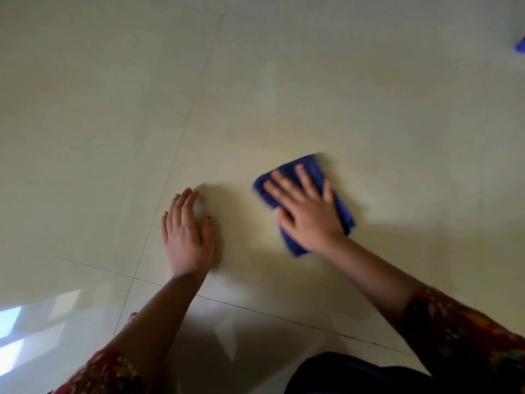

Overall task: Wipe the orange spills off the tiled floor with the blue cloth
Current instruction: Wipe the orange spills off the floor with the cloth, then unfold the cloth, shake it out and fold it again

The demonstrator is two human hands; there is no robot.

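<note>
- cloth [311, 164]: deep blue, plain
- floor tiles [255, 81]: pale cream-beige, thin dark grout lines
- right sleeve [468, 331]: dark red, orange and yellow blotchy print
- left sleeve [105, 373]: same dark red print
- garment [355, 373] at bottom edge: black
- scrap [521, 45] at top right edge: blue
- reflection [11, 317] on lower-left tiles: pale blue-white

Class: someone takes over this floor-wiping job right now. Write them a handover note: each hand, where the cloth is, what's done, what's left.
Right hand: flat, fingers spread, pressing the blue cloth onto the tiled floor.
Left hand: flat on bare tile, holding nothing.
Done: no orange shows on the tiles in view.
Left: check under the cloth and beyond the frame; a blue object shows at the right edge.
</note>
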